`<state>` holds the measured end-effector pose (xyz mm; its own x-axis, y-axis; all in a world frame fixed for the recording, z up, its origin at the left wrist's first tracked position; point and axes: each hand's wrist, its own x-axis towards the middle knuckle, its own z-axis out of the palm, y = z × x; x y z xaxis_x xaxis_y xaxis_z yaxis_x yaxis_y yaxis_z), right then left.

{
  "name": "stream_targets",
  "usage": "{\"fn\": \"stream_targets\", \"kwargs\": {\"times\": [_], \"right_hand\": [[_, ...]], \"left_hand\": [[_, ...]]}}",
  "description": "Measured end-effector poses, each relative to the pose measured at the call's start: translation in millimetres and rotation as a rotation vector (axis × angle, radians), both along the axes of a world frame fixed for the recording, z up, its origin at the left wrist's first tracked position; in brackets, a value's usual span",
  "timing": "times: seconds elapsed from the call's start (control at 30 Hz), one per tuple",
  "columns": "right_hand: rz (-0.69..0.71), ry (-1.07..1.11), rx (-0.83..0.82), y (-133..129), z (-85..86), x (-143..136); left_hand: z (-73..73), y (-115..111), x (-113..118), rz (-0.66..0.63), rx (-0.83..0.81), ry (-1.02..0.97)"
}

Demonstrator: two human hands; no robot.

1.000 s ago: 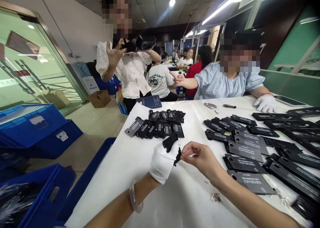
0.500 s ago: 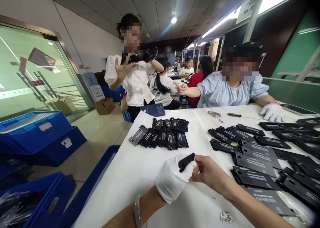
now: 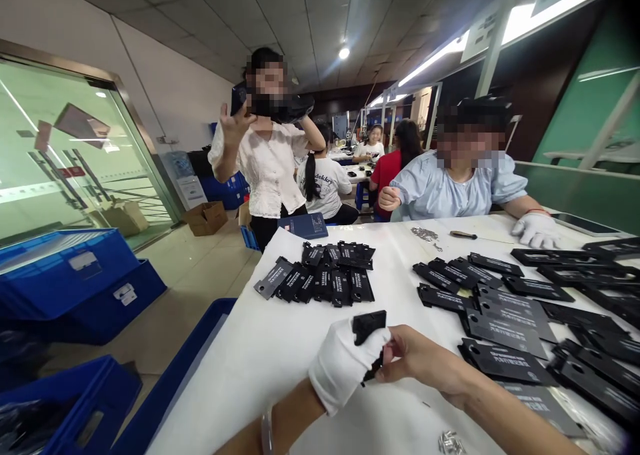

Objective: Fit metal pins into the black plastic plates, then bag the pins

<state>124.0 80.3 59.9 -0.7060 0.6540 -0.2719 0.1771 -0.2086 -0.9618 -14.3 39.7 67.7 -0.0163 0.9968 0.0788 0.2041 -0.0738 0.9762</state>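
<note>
One small black tag (image 3: pixel 369 324) sits above the near edge of the white table (image 3: pixel 270 348), pinched in the gloved left hand (image 3: pixel 345 365), its fingers curled shut around the lower end. The bare right hand (image 3: pixel 417 360) meets it from the right, fingertips pressed together at the tag's underside. Beyond lies one fanned pile of black tags (image 3: pixel 325 278) (too overlapped to count exactly). Larger black plates (image 3: pixel 505 315) spread to the right. Three blue crates (image 3: pixel 75 288) stand on the floor at left.
</note>
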Motion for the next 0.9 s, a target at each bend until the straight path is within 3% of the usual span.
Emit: {"fn": "stream_targets", "kwargs": {"times": [0.07,0.27,0.5,0.73,0.9], "right_hand": [[-0.016,-0.01,-0.094,-1,3.3,-1],[-0.095,0.015,-0.319,-5,6.9,-4],[-0.181,0.064,-0.355,-13,-1.5,-7],[-0.228,0.112,-0.429,-17,5.0,-11],[-0.239,0.121,-0.435,-17,3.2,-10]], "left_hand": [[1.4,3,3,0.049,-0.029,-0.051],[1.4,8,5,0.038,-0.103,-0.164],[-13.0,8,-5,0.079,-0.098,-0.164],[-3.3,7,-7,0.144,-0.111,-0.168],[-4.1,6,-8,0.118,-0.091,-0.199]]}}
